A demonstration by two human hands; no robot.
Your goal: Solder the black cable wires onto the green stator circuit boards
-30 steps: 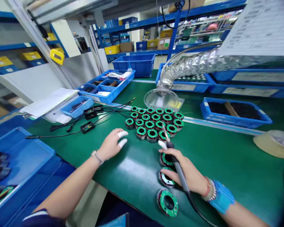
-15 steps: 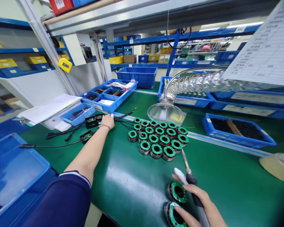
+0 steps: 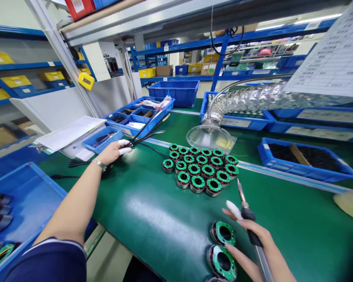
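My left hand [image 3: 116, 150], with white covers on its fingertips, is closed around a bunch of black cables [image 3: 144, 138] whose ends fan out to the upper right. In my right hand [image 3: 255, 239] is a soldering iron [image 3: 248, 215], its bare tip pointing up and away. A finger of that hand rests by two motor stators with green ring boards [image 3: 224, 261], one behind the other at the bench's near edge. Beyond them, several more such stators [image 3: 197, 182] stand grouped in rows on the green mat [image 3: 164, 219].
A clear fume hood [image 3: 210, 137] on a foil duct [image 3: 253, 98] hangs behind the stators. Blue bins [image 3: 306, 160] line the back and right. At lower left, a blue crate [image 3: 32, 188] holds wired stators. A tape roll [image 3: 350, 203] lies at right.
My left hand has drawn back to the left and now lifts the cables, which swing up. The view has shifted, showing stators in the left crate. My right hand still holds the iron.
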